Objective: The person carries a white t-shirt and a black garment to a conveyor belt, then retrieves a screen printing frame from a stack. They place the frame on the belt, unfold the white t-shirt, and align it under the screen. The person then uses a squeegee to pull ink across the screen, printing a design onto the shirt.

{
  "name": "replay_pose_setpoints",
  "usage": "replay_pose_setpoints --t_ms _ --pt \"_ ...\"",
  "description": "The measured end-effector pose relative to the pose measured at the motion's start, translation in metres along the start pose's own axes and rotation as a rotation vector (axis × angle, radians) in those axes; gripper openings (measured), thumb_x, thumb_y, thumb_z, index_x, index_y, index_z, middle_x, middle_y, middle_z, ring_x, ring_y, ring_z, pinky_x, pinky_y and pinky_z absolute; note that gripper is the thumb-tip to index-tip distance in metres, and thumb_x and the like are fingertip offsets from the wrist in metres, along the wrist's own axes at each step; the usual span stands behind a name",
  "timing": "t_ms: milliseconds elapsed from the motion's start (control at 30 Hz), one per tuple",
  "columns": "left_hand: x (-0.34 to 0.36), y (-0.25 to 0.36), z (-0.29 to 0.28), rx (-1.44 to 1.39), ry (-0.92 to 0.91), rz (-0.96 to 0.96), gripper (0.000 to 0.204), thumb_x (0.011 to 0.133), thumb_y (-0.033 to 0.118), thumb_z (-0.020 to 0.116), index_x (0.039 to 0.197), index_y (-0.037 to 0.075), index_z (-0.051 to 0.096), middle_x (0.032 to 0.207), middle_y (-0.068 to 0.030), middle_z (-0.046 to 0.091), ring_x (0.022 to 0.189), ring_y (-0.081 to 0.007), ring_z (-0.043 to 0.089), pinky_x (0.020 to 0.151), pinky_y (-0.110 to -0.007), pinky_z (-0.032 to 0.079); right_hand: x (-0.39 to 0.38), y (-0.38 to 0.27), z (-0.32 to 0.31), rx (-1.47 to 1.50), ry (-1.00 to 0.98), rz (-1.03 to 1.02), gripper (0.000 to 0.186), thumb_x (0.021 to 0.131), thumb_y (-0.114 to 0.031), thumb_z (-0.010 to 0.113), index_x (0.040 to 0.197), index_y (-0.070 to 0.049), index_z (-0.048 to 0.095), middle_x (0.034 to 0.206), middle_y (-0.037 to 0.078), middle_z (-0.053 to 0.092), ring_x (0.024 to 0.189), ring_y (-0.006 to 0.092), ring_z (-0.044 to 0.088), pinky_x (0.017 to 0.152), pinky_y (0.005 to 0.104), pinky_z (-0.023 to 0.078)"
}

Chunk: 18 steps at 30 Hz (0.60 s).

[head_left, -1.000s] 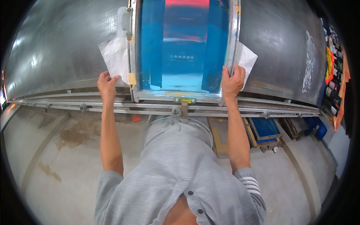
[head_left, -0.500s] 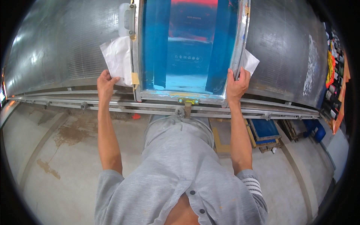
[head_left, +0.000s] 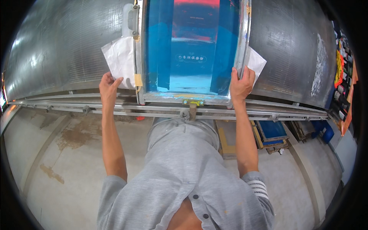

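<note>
A silkscreen frame [head_left: 141, 65] with blue mesh [head_left: 191, 78] lies ahead of me over the metal table. Pale lettering and a red patch show in its middle strip. White sheet material [head_left: 122, 57] sticks out past the frame's left side. My left hand [head_left: 109, 89] pinches the lower left corner of this piece between thumb and fingers. On the other side, my right hand [head_left: 242, 86] has its thumb on the frame's right rail and its fingers curled beside it. Another white corner [head_left: 257, 63] sticks out there, next to those fingers. Whether both white parts are one sheet is hidden.
The grey metal table [head_left: 69, 46] stretches to both sides. A metal rail [head_left: 153, 111] runs along its near edge, with a clamp bracket [head_left: 193, 103] at the middle. More framed screens [head_left: 272, 130] rest low at the right. Jumbled supplies [head_left: 339, 88] line the far right.
The screen's right side has shifted slightly left, and more of the right white corner shows. Lettering in the mesh looks clearer. Both hands stay nearly in place.
</note>
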<state>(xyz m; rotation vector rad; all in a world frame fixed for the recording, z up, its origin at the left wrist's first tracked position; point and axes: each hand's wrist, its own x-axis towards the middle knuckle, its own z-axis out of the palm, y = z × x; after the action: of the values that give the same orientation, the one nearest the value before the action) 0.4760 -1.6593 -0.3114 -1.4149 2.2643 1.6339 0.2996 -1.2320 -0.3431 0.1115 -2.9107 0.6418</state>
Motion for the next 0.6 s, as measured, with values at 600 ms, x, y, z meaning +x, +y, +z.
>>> replay_pose_setpoints --t_ms 600 --pt "-0.039 0.006 0.064 0.316 0.38 0.244 0.037 0.09 0.022 0.072 0.118 0.001 0.061 0.116 -0.0107 0.057 0.108 -0.0245 0.054 0.09 -0.036 0.043 -0.043 0.073 -0.056 0.267 0.053 0.607 0.031 0.095 -0.014 0.064 0.12 0.003 0.063 0.115 0.012 0.066 0.104 0.0199 0.062 0.09 0.032 0.049"
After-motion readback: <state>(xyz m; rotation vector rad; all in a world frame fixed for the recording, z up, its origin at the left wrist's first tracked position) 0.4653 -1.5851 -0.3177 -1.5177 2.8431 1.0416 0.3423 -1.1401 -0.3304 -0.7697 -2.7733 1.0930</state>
